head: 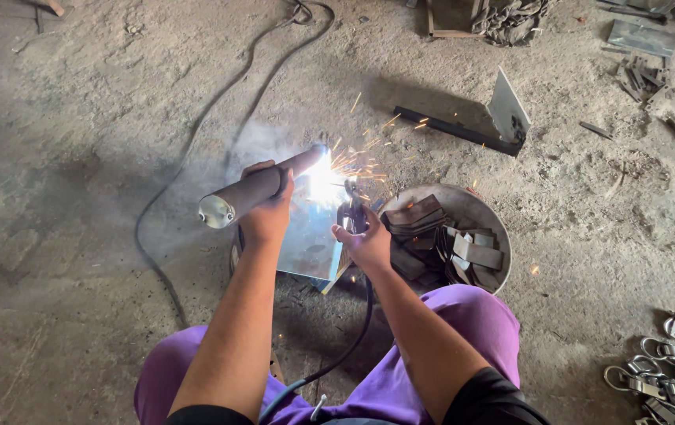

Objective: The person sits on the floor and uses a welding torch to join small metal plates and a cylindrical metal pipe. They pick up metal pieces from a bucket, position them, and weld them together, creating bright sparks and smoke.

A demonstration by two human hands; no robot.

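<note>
My left hand (pixel 268 211) grips a grey metal pipe (pixel 231 201), holding it at a slant with its far end against a shiny flat metal plate (pixel 310 244). My right hand (pixel 365 244) holds a welding electrode holder (pixel 351 211) with a dark cable (pixel 337 358) trailing back between my knees. A bright white arc (pixel 323 177) burns where the pipe's far end meets the plate, throwing orange sparks to the right and a little smoke to the left.
A round metal basin (pixel 485 214) of rusty flat metal pieces sits right of my hands. A dark bar with an upright plate (pixel 503 118) lies beyond. Black cables (pixel 196 142) snake over the dusty floor. Metal clamps (pixel 668 378) pile at lower right; scrap at top right.
</note>
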